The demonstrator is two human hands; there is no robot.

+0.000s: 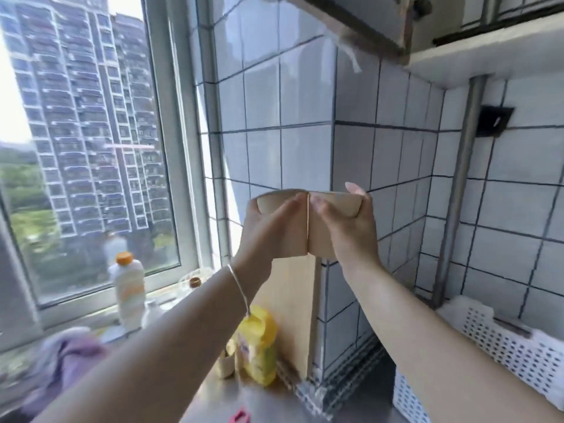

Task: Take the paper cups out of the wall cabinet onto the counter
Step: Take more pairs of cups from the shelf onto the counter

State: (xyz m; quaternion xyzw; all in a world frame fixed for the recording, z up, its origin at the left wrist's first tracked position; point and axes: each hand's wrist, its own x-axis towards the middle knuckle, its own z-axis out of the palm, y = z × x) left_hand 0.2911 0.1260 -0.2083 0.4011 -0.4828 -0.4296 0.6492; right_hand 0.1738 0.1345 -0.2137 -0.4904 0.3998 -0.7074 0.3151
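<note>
Two brown paper cups are held side by side in mid-air in front of the tiled wall, their sides touching. My left hand grips the left paper cup. My right hand grips the right paper cup. Both cups stand upright, well above the steel counter. The wall cabinet hangs at the top, with its door edge swung open above the cups. Its inside is hidden from me.
A wooden cutting board leans against the tiled corner below the cups. A yellow bag, a white bottle with an orange cap and a purple cloth sit near the window. A white perforated basket stands at the right.
</note>
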